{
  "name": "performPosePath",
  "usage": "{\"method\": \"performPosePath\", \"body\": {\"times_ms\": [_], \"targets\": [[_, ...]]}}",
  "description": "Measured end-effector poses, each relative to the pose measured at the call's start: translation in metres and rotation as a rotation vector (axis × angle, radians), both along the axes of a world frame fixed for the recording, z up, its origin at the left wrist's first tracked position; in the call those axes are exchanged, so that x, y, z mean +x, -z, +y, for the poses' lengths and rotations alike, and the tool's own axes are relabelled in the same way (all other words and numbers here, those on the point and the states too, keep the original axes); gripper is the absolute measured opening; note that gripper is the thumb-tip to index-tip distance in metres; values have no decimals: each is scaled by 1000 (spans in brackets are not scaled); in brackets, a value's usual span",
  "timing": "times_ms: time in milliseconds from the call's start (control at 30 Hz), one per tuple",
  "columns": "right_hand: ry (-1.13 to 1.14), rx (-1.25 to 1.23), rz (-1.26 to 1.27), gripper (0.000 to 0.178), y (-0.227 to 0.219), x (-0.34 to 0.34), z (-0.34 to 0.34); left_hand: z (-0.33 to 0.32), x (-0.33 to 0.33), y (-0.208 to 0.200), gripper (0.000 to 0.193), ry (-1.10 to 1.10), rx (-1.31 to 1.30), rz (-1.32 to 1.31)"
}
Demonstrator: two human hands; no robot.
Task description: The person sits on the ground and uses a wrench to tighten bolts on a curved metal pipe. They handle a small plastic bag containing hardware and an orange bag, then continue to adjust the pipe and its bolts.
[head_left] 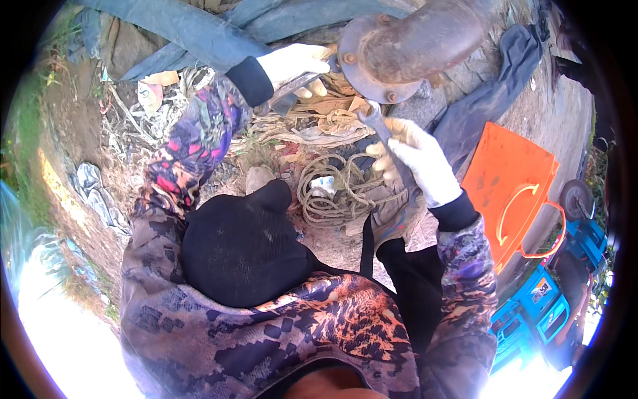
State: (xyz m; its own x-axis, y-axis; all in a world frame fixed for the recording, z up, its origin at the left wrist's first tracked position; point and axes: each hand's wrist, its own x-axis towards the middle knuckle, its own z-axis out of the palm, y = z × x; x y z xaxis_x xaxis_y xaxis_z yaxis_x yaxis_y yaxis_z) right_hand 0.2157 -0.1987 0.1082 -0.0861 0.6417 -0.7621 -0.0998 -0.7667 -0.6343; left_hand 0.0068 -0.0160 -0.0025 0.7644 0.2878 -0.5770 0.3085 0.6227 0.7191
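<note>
A rusty curved pipe [428,43] ends in a round bolted flange [355,63] at the top. My left hand [292,65], in a white glove, is closed around a wrench [271,101] at the flange's left edge; the wrench's far end is beside a bolt and partly hidden by the fingers. My right hand [422,156], also gloved, grips a second wrench [382,130] slanting up to the left. The open jaw of this wrench is close to the bolt at the flange's lower edge; whether it touches cannot be made out.
A coil of rope [332,206] lies on the dirt below the flange. Crumpled tan sheeting [332,116] is under the hands, and blue-grey flat hose [179,30] crosses behind. To the right are an orange bag [508,186] with handles and a blue vehicle [531,309].
</note>
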Motion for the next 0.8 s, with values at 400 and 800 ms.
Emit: {"method": "performPosePath", "body": {"times_ms": [400, 800], "targets": [[229, 115, -74, 23, 34, -27, 35, 18, 11, 11, 34, 23, -92, -62], [853, 250, 318, 22, 66, -143, 55, 17, 0, -8, 42, 109, -437, -180]]}}
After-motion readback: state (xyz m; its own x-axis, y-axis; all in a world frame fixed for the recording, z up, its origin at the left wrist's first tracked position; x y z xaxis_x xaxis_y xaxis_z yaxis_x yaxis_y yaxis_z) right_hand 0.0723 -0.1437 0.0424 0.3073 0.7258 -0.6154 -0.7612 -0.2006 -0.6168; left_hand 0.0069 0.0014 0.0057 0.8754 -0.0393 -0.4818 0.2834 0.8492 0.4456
